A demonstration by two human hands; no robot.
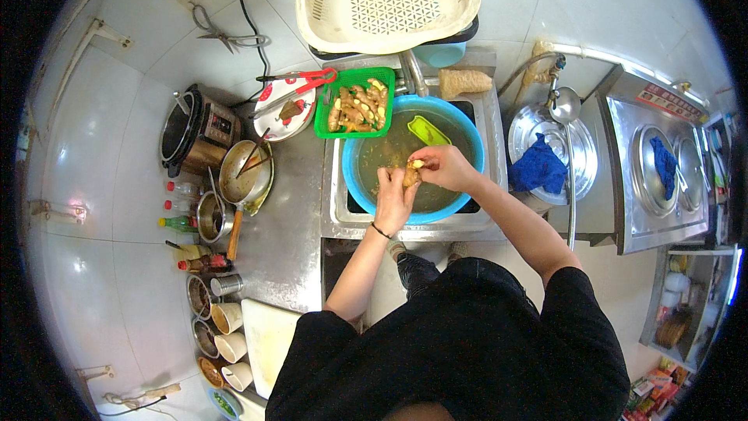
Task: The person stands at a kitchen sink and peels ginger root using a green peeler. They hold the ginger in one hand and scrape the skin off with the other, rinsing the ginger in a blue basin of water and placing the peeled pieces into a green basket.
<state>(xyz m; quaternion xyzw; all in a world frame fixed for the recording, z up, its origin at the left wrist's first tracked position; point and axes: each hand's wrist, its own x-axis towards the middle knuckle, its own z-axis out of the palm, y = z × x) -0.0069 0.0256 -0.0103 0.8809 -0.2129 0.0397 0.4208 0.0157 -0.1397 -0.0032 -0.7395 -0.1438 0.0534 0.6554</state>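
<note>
Both hands meet over a blue plastic basin [350, 187] of murky water standing in a steel sink. My left hand [392, 202] grips a piece of ginger root [411, 178] from below. At its upper end, where pale flesh shows, the fingers of my right hand [447, 168] are closed on it; whether they hold a separate bit is unclear. Behind the hands, a yellow-green plastic tool [428, 130] lies in the basin. A green plastic basket [321, 123] with several ginger roots [357, 108] sits at the basin's upper left edge.
The faucet [414, 73] and a loofah-like roll [466, 83] are behind the basin, below a cream plastic basket [301, 6]. Left are red tongs [310, 83] on a plate, a saucepan [245, 174], a cooker [201, 128] and a cutting board [266, 345]. Right, a blue cloth [539, 166] lies on a metal lid.
</note>
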